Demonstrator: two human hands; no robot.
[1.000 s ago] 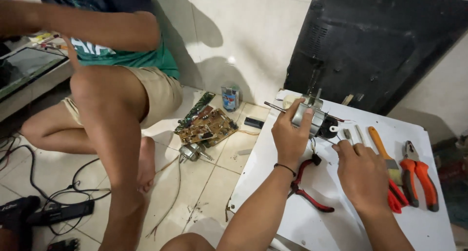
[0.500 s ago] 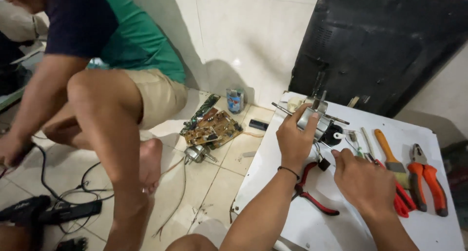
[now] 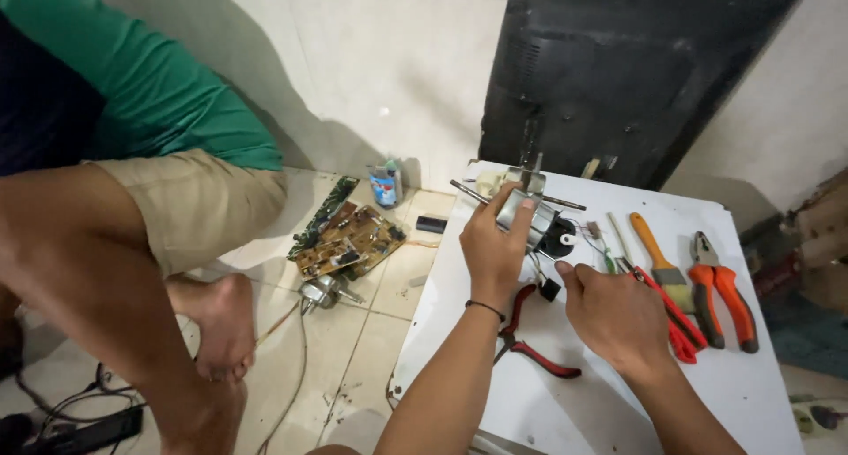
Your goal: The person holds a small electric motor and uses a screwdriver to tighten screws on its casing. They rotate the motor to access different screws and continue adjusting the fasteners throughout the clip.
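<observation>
A small grey metal motor [image 3: 528, 218] is being pinched by the left hand [image 3: 491, 247] above the white desk [image 3: 760, 367], while its thin wires [image 3: 541, 269], just below that grip, are being nipped by the right hand [image 3: 617, 318] and are best steadied gently.

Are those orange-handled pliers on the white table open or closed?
Closed: the orange-handled pliers lie flat on the white table, jaws together, handles nearly parallel.

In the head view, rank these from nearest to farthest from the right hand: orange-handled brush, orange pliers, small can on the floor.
From the right hand:
1. Orange-handled brush, just right of it on the white table.
2. Orange pliers, further right.
3. Small can, far left, by the wall.
</observation>
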